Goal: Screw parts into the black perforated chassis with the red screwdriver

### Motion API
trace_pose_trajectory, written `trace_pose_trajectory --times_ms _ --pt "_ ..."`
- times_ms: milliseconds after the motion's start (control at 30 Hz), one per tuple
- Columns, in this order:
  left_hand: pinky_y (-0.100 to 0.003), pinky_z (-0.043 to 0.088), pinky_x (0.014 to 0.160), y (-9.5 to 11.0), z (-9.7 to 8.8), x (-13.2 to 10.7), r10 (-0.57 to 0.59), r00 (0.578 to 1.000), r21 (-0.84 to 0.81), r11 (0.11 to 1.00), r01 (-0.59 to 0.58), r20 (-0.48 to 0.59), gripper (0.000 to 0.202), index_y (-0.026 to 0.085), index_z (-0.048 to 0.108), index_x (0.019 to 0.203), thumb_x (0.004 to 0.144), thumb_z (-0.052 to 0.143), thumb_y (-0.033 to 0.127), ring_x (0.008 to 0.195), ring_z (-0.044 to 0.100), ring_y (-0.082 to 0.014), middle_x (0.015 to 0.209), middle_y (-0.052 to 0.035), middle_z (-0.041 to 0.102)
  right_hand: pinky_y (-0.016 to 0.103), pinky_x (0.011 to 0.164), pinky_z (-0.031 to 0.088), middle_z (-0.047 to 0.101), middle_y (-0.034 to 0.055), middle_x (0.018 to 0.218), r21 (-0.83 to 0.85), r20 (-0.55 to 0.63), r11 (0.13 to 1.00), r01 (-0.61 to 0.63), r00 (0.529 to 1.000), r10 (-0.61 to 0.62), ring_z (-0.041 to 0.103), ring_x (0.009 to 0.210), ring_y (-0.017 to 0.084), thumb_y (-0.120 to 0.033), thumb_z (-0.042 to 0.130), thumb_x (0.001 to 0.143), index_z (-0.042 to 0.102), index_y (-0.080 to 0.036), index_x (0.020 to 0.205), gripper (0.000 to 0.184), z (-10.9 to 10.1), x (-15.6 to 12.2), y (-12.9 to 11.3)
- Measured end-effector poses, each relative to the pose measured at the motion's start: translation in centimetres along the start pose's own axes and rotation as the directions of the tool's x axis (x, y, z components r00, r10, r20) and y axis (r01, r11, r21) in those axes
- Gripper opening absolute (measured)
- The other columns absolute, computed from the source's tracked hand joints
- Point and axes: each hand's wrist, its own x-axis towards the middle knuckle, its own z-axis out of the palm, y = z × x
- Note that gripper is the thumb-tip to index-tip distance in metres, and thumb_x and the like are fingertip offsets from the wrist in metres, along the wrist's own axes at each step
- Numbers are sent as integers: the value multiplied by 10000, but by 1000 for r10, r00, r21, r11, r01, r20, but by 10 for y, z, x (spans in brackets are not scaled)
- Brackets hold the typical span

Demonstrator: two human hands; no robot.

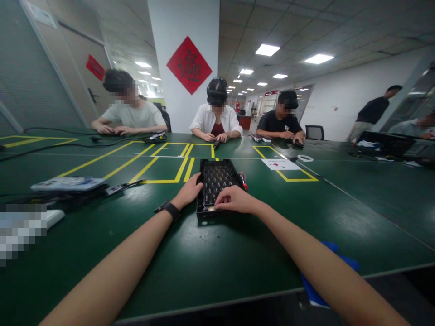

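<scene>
Black case lay lengthwise before me, both hands on its near half

The black case (219, 176) sat on the green table (190, 267) straight in front of me, open side up, its studded inside showing. Its long axis ran away from my body: one short end faced me, the other pointed across the table toward the co-worker in the white shirt (234, 116). My left hand (190, 190) was partly open at the left wall, index finger and thumb against the rim, the other fingers mostly out of sight, so I could not tell how firmly it gripped. My right hand (236, 199) reached over the right wall, fingers bent and drawn close together, their tips down inside the near end. They were right beside a small pale piece (211, 208) near the left corner; whether I had it pinched, I could not tell. Just past the case's right side lay a red-and-black item (243, 180), partly hidden, and farther right a white sheet (280, 164)
</scene>
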Motion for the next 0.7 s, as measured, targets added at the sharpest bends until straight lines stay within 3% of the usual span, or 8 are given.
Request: trace_pose_trajectory --times_ms 200,333,433,600,700 --pt "-392 262 1114 -2 0 1 3 1000 -1 1000 -3 -4 581 78 394 1334 770 401 214 1295 389 -240 1397 -143 424 198 572 403 668 35 756 -12 -24 1000 16 1000 -17 536 622 93 -350 655 748 722 -139 845 242 -1 1 -1" --pt "-398 272 1108 0 0 -1 -2 1000 -17 1000 1 -11 573 90 399 1334 778 402 225 1295 390 -244 1392 -140 431 198 553 377 650 24 698 -19 -138 1000 -19 990 16 501 580 85 -370 608 790 705 -128 847 266 -5 2 0" --pt "-406 289 1098 0 0 -1 -2 1000 -34 999 1 -28 556 113 412 1327 784 405 230 1284 406 -242 1382 -127 447 212 607 384 657 30 734 -189 -194 981 -44 981 7 533 642 100 -333 586 812 701 -152 860 220 -8 5 2" --pt "-396 288 1097 -3 2 1 -2 1000 -20 1000 2 -31 565 77 401 1327 782 403 224 1272 419 -238 1370 -150 453 250 691 391 677 47 825 -529 -115 848 -36 993 -30 577 829 163 -271 575 819 696 -208 881 150 0 19 1" --pt "-391 286 1099 -1 1 1 9 999 -12 1000 -9 -32 562 57 400 1323 783 393 212 1266 423 -233 1363 -160 458 266 719 401 678 60 894 -633 -85 773 -21 996 -42 579 888 184 -268 553 837 685 -219 925 166 7 29 -4"
